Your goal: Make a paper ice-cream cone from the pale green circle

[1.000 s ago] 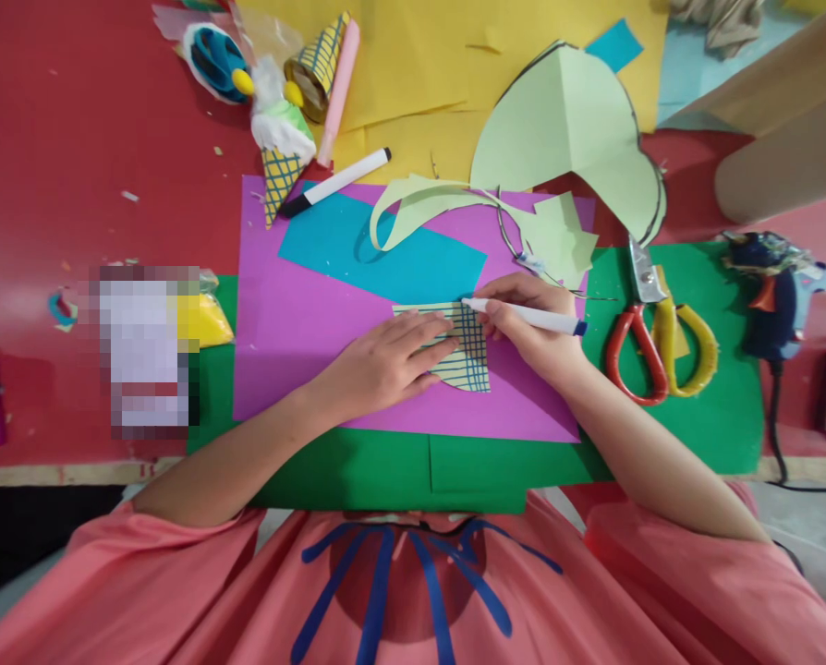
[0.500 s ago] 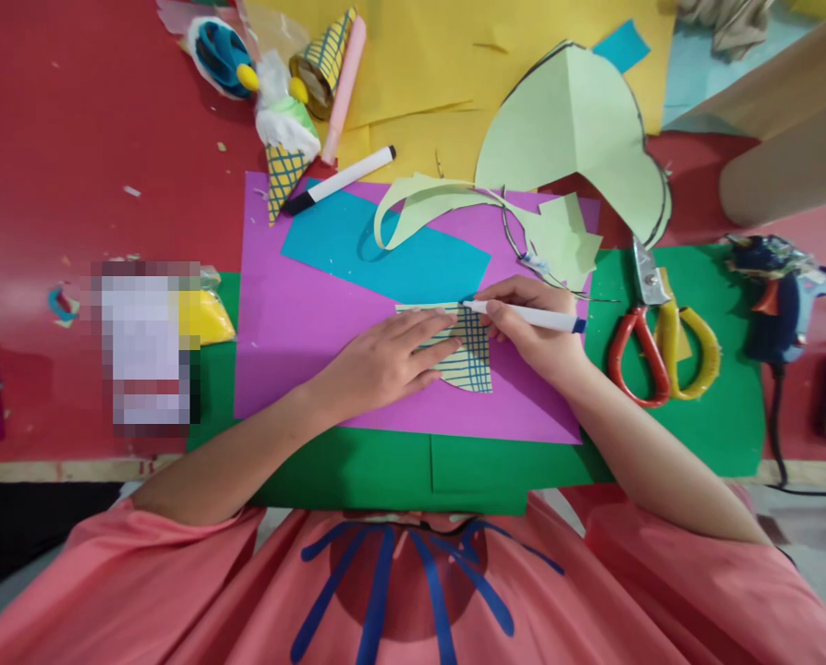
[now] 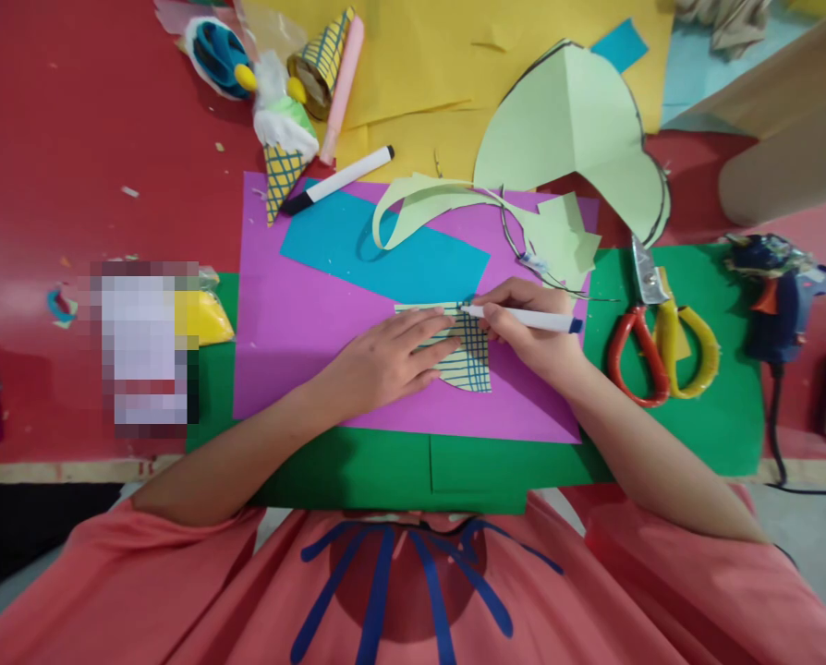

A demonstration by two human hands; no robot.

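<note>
Pins the gridded yellow piece (image 3: 474, 358) flat under the left hand (image 3: 385, 365), fingers stretched out close together over its left half. Pinches a white marker (image 3: 528, 319) in the right hand (image 3: 534, 342), tip down at the piece's top edge, just beyond the left fingertips. Leaves the gridded right part bare between both hands. Rests both on the purple sheet (image 3: 281, 332), with bare purple left of the left hand and toward the body. Meets a blue sheet (image 3: 385, 249) just beyond the fingertips, and pale green scraps (image 3: 558, 238) just past the right knuckles. Finds scissors (image 3: 662, 346) near, right of the right wrist, on green paper (image 3: 718, 425); a glue gun (image 3: 773, 296) farther right.
</note>
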